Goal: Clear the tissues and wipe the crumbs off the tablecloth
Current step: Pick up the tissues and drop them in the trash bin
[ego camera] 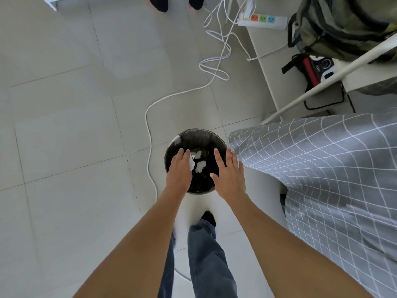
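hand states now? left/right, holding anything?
Left hand: open, holds nothing, over the round black-lined bin with white tissues.
Right hand: open, empty.

Tissues point(197, 161) lie in the bin point(204, 134), left of the tablecloth point(322, 168).

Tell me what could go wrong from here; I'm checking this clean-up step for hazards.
The white cable snakes across the floor right beside the bin, so a step back could catch it. A white tissue piece sits at the left hand, and whether it has left the fingers is unclear; it might miss the bin. The tablecloth hangs close to the right hand and could snag.
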The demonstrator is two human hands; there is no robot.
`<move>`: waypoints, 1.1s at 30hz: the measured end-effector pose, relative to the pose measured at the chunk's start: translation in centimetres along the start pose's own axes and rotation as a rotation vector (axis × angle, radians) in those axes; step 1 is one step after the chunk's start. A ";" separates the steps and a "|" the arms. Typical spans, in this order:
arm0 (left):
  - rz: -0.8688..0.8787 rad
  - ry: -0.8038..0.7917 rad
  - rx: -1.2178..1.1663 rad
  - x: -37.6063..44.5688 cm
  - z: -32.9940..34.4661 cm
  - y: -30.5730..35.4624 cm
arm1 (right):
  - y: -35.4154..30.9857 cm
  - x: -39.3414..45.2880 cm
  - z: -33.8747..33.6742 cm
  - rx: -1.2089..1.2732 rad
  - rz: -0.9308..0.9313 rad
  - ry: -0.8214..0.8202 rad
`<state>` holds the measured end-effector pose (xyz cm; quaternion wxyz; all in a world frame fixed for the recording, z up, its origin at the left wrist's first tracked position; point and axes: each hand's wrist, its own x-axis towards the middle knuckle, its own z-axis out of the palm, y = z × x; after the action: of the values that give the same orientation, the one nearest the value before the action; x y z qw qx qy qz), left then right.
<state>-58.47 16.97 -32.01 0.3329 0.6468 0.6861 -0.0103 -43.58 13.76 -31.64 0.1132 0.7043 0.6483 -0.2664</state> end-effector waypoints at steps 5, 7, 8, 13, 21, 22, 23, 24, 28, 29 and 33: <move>0.008 0.004 -0.013 1.1 0.9 1.8 | 1.8 0.1 0.1 0.010 0.014 -0.013; 0.021 -0.055 -0.015 1.6 1.2 2.1 | 2.2 0.3 0.1 0.025 0.024 -0.007; 0.023 -0.092 -0.002 1.8 1.4 2.1 | 2.3 0.4 0.1 0.029 0.023 -0.005; -0.038 -0.147 0.155 1.7 1.2 2.0 | 2.2 0.7 -0.8 0.022 -0.004 0.007; -0.040 -0.086 0.268 -0.9 -3.0 3.2 | 0.7 -1.1 -5.4 0.014 -0.018 0.031; -0.029 -0.079 0.284 -1.3 -3.8 3.6 | 0.4 -1.5 -6.2 0.013 -0.018 0.036; -0.021 -0.076 0.297 -1.8 -4.5 4.1 | 0.2 -2.1 -7.0 0.021 -0.014 0.040; -0.011 -0.074 0.307 -2.4 -5.3 4.7 | 0.0 -2.6 -7.9 0.037 -0.006 0.045; 0.054 -0.066 0.338 -4.6 -8.2 7.6 | -0.1 -5.4 -11.7 0.107 0.068 0.089; 0.075 -0.055 0.345 -5.1 -9.0 8.4 | 0.0 -6.2 -12.6 0.116 0.090 0.106; 0.169 -0.061 0.386 -7.0 -12.6 12.0 | 0.7 -9.9 -16.5 0.140 0.180 0.151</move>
<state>-53.77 18.34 -13.97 0.2230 0.7531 0.6044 -0.1332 -39.27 13.57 -12.86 0.0379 0.7837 0.5690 -0.2461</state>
